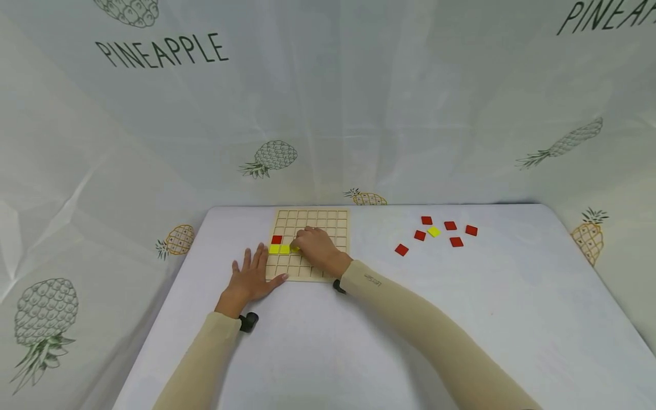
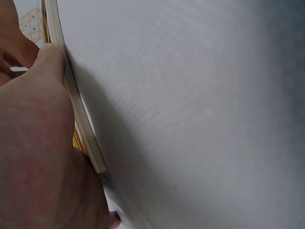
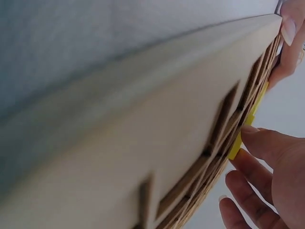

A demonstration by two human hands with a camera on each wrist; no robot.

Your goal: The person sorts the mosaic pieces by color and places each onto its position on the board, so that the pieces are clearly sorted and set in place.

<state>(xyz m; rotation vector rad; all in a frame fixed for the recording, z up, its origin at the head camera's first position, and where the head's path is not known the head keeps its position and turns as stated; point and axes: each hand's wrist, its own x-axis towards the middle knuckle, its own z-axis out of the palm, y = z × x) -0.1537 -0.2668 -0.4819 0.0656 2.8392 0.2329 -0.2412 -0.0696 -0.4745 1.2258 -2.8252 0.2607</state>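
Observation:
A light wooden board (image 1: 338, 223) with a grid of square recesses lies on the table. My left hand (image 1: 251, 280) lies flat at its left side, fingers spread along the edge and thumb on the near rim. Thumb and forefinger of my right hand (image 1: 316, 249) pinch a yellow square tile (image 3: 235, 146) at the board's surface. To its left, two yellow tiles (image 1: 279, 249) sit side by side in one row of the grid. A red tile (image 1: 277, 240) sits in the recess just beyond the leftmost yellow one.
On the right side of the white table (image 1: 487, 296), several loose red tiles (image 1: 456, 242) lie scattered around one yellow tile (image 1: 434, 232). A pineapple-printed sheet (image 1: 441, 114) hangs behind the table's far edge and along its sides.

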